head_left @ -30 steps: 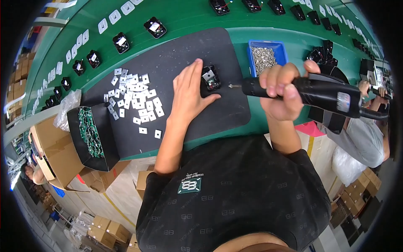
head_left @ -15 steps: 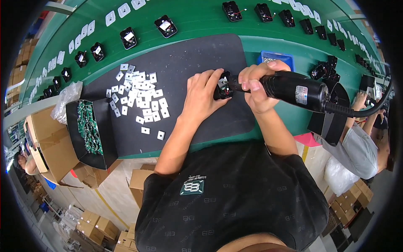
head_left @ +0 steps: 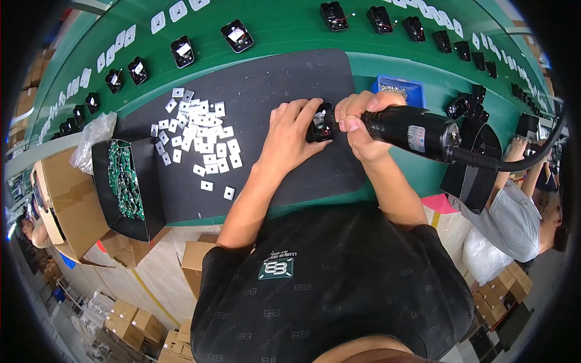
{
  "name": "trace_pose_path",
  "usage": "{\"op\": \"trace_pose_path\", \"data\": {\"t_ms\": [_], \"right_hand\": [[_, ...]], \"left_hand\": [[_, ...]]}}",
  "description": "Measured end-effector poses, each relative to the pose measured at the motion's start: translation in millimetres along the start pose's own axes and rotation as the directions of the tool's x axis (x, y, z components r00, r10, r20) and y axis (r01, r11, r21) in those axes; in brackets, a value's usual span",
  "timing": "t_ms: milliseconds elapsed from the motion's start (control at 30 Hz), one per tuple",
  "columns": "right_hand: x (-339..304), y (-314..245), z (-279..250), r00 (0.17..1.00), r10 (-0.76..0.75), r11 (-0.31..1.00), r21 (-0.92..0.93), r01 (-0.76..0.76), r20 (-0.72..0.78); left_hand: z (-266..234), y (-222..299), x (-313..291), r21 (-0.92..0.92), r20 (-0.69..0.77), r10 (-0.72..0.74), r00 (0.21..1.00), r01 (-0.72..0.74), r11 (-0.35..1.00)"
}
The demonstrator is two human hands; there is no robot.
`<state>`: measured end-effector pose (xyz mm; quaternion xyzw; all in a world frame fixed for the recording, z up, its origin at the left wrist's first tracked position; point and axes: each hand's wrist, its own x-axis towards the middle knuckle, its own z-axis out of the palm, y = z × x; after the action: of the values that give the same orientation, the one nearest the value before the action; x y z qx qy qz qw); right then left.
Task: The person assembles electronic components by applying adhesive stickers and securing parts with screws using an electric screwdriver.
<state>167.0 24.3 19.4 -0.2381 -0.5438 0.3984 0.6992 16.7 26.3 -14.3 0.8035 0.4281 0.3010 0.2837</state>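
Note:
My left hand [head_left: 290,134] is closed around a small black plastic housing [head_left: 321,126] on the dark mat, with wires and parts showing inside it. In my right hand [head_left: 362,124] is a black corded electric screwdriver [head_left: 411,130], held nearly level. Its tip points left at the housing; my fingers hide the very end, so contact cannot be made out. To the left of my left hand lies a loose pile of small silvery square plates [head_left: 203,130], each with a dark hole. A blue tray [head_left: 413,94] of small metal screws stands beyond my right hand.
A black bin [head_left: 154,199] of green circuit boards stands at the mat's left edge. More black housings [head_left: 236,37] line the green belt [head_left: 284,30] ahead. At right are a black bin [head_left: 475,160], a thick cable [head_left: 514,164] and another person's arm [head_left: 501,175].
The screwdriver and my right hand have shifted slightly left and down. My left hand keeps its hold on the housing. More of the screws in the blue tray shows.

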Motion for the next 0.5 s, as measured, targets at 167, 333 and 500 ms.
{"op": "trace_pose_path", "data": {"t_ms": [167, 333, 500], "right_hand": [[-3, -1, -2, 0.999, 0.002, 1.000, -0.006, -0.001, 0.042], [8, -34, -5, 0.993, -0.051, 0.999, -0.018, 0.049, -0.104], [1, -89, -35, 0.947, -0.140, 0.973, -0.219, 0.077, -0.288]], "left_hand": [[-1, 3, 3, 0.020, 0.014, 0.029, 0.999, -0.029, 0.999], [-4, 6, 19, 0.084, 0.068, 0.029, 0.997, -0.035, 0.996], [-11, -17, 82, 0.158, -0.086, 0.001, 0.996, 0.013, 0.987]]}}
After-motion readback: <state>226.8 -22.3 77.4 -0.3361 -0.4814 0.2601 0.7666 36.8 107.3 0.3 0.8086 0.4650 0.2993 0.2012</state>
